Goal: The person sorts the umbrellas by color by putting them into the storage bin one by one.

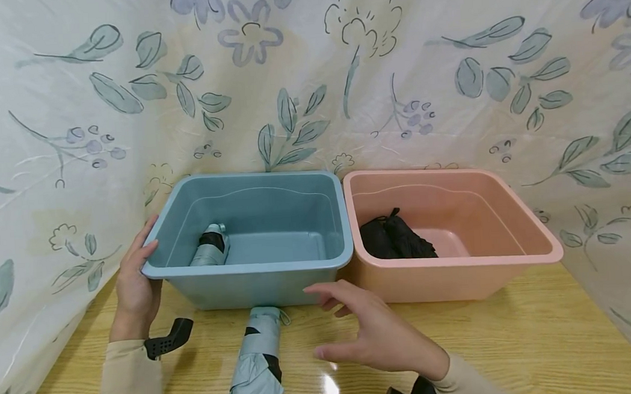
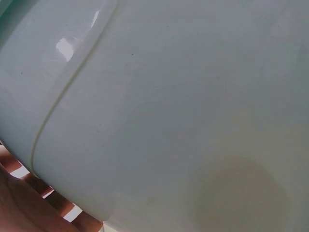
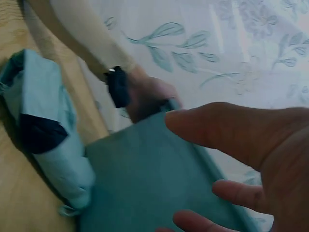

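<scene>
My left hand [image 1: 139, 286] grips the left rim of a blue plastic bin [image 1: 256, 288], its thumb at the rim's edge. In the left wrist view, the fingers [image 2: 60, 203] lie along the bin's pale-looking wall [image 2: 169, 106]. My right hand [image 1: 364, 326] hovers in front of the bins, holding nothing, thumb and fingers spread apart. To its left, a folded light-blue umbrella [image 1: 257, 363] with black patches lies on the table; the right wrist view also shows this umbrella [image 3: 53, 130]. Another folded light-blue umbrella [image 1: 210, 248] with a black band is inside the blue bin.
A pink bin [image 1: 440, 280] stands against the blue bin's right side, with black folded bundles [image 1: 396, 237] inside. Both stand on a wood-grain table [image 1: 525, 341]. A flower-patterned sheet [image 1: 298, 89] hangs behind and at both sides. Each wrist wears a black camera mount [image 1: 169, 338].
</scene>
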A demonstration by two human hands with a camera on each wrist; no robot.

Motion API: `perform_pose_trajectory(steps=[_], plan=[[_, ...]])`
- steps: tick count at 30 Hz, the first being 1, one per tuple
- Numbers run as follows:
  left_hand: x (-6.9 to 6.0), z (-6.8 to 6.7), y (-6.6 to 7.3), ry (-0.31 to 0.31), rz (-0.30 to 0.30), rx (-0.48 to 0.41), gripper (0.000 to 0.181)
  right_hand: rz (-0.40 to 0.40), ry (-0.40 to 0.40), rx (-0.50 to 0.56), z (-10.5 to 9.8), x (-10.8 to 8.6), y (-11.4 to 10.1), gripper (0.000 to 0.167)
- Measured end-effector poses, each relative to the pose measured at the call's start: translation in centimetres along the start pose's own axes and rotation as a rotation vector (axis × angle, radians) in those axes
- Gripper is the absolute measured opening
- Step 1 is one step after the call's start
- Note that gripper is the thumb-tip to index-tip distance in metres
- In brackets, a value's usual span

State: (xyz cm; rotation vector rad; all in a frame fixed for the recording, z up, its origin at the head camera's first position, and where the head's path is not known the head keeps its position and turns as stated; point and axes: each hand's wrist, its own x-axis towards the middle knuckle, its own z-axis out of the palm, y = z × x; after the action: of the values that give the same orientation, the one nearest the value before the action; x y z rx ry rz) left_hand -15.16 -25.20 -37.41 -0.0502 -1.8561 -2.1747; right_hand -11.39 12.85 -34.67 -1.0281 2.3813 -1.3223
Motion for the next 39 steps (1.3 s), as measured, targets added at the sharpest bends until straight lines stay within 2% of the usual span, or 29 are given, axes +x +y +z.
perform_pose_trajectory(steps=[6, 15, 21, 30, 34, 39], plan=[[0.1, 0.1, -0.1, -0.003, -0.004, -0.005, 0.052, 0.08, -0.053, 0.041, 3.2, 1.7, 1.7, 0.07], [0.4, 0.3, -0.1, 0.0, -0.008, 0.008, 0.053, 0.168, -0.061, 0.135, 6.9, 4.6, 3.5, 0.073], [0.4, 0.5, 0.0, 0.001, -0.01, 0.014, 0.053, 0.185, -0.072, 0.029, 8.6, 5.7, 4.0, 0.073], [0.5, 0.4, -0.1, 0.015, -0.019, 0.007, 0.053, 0.257, -0.099, -0.119, 9.9, 6.8, 3.1, 0.079], [0.5, 0.4, -0.1, 0.019, -0.022, 0.012, 0.053, 0.274, -0.11, -0.13, 10.3, 7.1, 2.7, 0.079], [0.5, 0.4, -0.1, 0.02, -0.028, 0.018, 0.053, 0.287, -0.113, -0.073, 10.7, 7.3, 2.6, 0.078]])
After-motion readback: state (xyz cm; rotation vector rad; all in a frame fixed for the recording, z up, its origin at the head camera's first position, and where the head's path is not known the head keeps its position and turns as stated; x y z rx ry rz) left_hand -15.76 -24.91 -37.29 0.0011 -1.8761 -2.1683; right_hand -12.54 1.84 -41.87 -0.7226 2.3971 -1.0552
